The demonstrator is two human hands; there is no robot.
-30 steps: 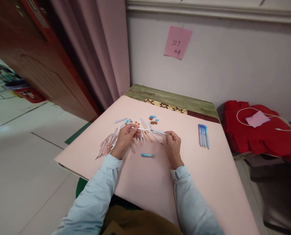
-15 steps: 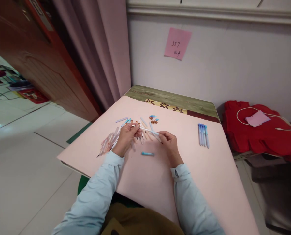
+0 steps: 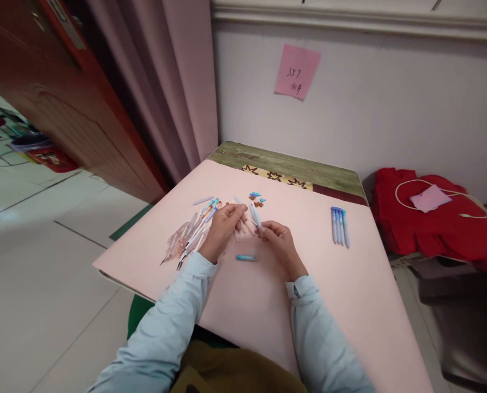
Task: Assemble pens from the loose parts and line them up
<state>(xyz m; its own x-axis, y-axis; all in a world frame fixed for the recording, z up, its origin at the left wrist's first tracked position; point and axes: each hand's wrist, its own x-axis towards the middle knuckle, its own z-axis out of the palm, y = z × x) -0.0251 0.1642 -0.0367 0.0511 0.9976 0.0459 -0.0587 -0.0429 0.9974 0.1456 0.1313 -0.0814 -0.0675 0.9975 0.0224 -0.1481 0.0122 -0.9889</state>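
Note:
My right hand (image 3: 281, 240) is closed on a pale blue pen barrel (image 3: 255, 215), which tilts up and away from the fingertips. Just left of it, my left hand (image 3: 226, 225) has thumb and fingers pinched together; whatever lies between them is too small to make out. Under and beside the left hand spreads a heap of loose pen parts (image 3: 186, 237), with clear barrels, thin refills and coloured ends, partly hidden by the hand. A short turquoise pen piece (image 3: 246, 257) lies on the table nearer to me.
Beyond my hands sit small blue caps (image 3: 255, 194) and brown caps (image 3: 258, 204). Several blue pens (image 3: 340, 226) lie side by side on the right of the pink table (image 3: 329, 305). A red cloth (image 3: 402, 218) with a white cable is farther right, by the wall.
The pen barrel has swung from lying nearly level between both hands to pointing upward in my right hand. My left hand has shifted slightly right and no longer holds the white refill in view.

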